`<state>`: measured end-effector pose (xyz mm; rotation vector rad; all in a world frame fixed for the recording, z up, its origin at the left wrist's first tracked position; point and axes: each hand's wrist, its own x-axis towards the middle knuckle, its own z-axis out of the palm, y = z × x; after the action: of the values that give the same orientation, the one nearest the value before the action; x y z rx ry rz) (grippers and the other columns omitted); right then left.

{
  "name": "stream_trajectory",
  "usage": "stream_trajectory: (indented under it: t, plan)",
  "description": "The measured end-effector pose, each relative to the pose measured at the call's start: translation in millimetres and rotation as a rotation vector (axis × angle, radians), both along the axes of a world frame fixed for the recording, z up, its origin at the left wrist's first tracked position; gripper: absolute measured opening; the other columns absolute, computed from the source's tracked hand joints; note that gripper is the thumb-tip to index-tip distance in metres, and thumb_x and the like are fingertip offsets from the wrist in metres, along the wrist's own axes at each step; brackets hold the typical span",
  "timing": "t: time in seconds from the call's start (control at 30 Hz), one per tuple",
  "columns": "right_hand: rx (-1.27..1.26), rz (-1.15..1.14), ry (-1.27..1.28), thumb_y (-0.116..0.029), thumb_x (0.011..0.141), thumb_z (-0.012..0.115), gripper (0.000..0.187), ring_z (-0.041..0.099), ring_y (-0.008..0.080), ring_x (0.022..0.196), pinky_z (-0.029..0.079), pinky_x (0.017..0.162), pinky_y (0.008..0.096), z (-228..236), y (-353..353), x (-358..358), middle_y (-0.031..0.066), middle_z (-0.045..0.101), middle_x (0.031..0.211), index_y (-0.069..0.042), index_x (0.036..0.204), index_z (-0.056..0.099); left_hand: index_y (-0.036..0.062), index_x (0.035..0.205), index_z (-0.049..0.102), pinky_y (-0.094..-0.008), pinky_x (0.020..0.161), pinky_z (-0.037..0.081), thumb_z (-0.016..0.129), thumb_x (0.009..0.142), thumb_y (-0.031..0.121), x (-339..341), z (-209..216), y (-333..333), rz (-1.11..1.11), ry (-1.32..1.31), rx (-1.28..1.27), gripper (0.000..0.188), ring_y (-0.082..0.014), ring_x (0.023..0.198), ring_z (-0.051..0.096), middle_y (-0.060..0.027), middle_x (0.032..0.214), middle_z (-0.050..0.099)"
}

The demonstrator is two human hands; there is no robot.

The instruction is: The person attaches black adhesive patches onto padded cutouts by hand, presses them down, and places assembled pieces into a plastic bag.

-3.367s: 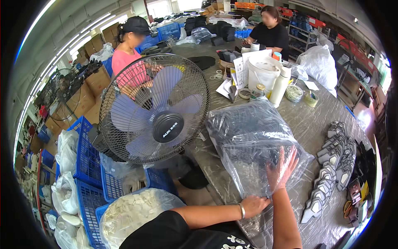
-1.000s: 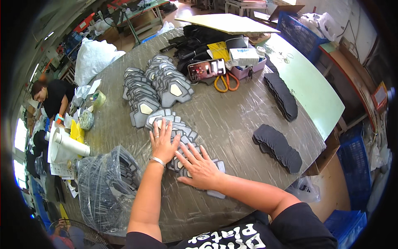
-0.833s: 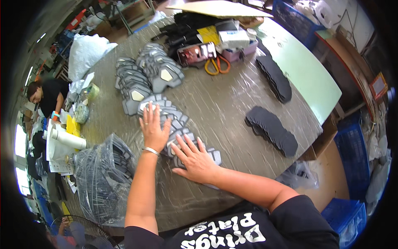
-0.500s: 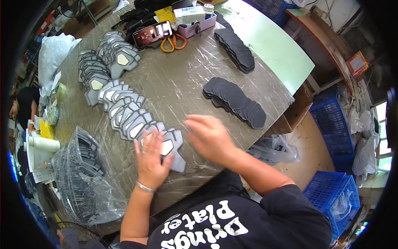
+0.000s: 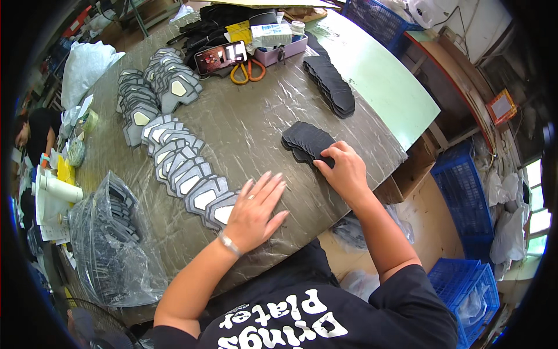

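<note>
A long overlapping row of grey pieces with pale cream centres (image 5: 187, 185) runs down the left part of the covered table. My left hand (image 5: 256, 210) lies over its near end, fingers stretched out and flat, partly on the table cover. My right hand (image 5: 347, 170) is at the near end of a fanned row of black flat pads (image 5: 307, 139). Its thumb and forefinger are bent round the pads' edge, and the hand hides the end of the row. How many pads sit between the fingers is hidden.
Farther off lie another row of black pads (image 5: 330, 87) and two more grey rows (image 5: 174, 78). A phone (image 5: 221, 57), orange-handled scissors (image 5: 248, 71) and a pink box (image 5: 282, 52) stand at the back. A clear plastic bag (image 5: 113, 256) of grey pieces sits at left; blue crates (image 5: 465, 291) stand at right.
My left hand has moved right and turned, still over the near end of the grey row. My right hand has gone right, from above the table to the black pads.
</note>
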<state>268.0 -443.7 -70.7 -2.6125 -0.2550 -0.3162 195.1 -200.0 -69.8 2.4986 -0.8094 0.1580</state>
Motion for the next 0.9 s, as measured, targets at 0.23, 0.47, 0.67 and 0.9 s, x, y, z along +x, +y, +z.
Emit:
stream_trajectory:
  t: [0.23, 0.47, 0.67, 0.9]
  plan:
    - [0.034, 0.027, -0.048, -0.017, 0.077, 0.073, 0.011, 0.065, 0.0266, 0.087, 0.053, 0.077, 0.0370, -4.8, 5.2, 1.4, 0.0067, 0.066, 0.090, -0.007, 0.082, 0.074, 0.0046, 0.139, 0.046, -0.0462, 0.110, 0.035, 0.061, 0.091, 0.015, 85.1, -20.8, -57.2, -0.088, -0.112, -0.087, 0.052, -0.0302, 0.131, 0.049, -0.0124, 0.138, 0.055]
    - [0.338, 0.028, 0.050, -0.010, 0.076, 0.071, 0.010, 0.066, 0.0299, 0.081, 0.053, 0.073, 0.0375, -5.9, -1.8, 9.6, 0.0101, 0.067, 0.088, -0.001, 0.075, 0.070, 0.0050, 0.138, 0.047, -0.0450, 0.106, 0.039, 0.060, 0.090, 0.009, 100.0, -26.4, -65.1, -0.062, -0.124, -0.149, 0.050, -0.0295, 0.123, 0.056, -0.0118, 0.120, 0.066]
    - [0.879, -0.088, 0.481, -0.005, 0.082, 0.068, 0.010, 0.062, 0.0114, 0.085, 0.048, 0.076, 0.0253, -0.8, -30.4, 23.7, 0.0077, 0.069, 0.093, 0.004, 0.085, 0.071, 0.0052, 0.135, 0.050, -0.0455, 0.104, 0.040, 0.061, 0.089, 0.009, 97.2, -23.9, -67.2, -0.046, -0.193, -0.124, 0.047, -0.0296, 0.122, 0.057, -0.0116, 0.106, 0.070]
    - [1.677, -0.211, 0.022, -0.013, 0.091, 0.066, 0.014, 0.065, 0.0171, 0.088, 0.055, 0.078, 0.0338, -9.5, -88.4, 25.5, 0.0082, 0.069, 0.097, -0.001, 0.098, 0.068, 0.0052, 0.133, 0.051, -0.0461, 0.103, 0.041, 0.064, 0.088, 0.011, 94.0, -24.4, -70.8, -0.039, -0.203, -0.170, 0.048, -0.0316, 0.120, 0.058, -0.0123, 0.106, 0.069]
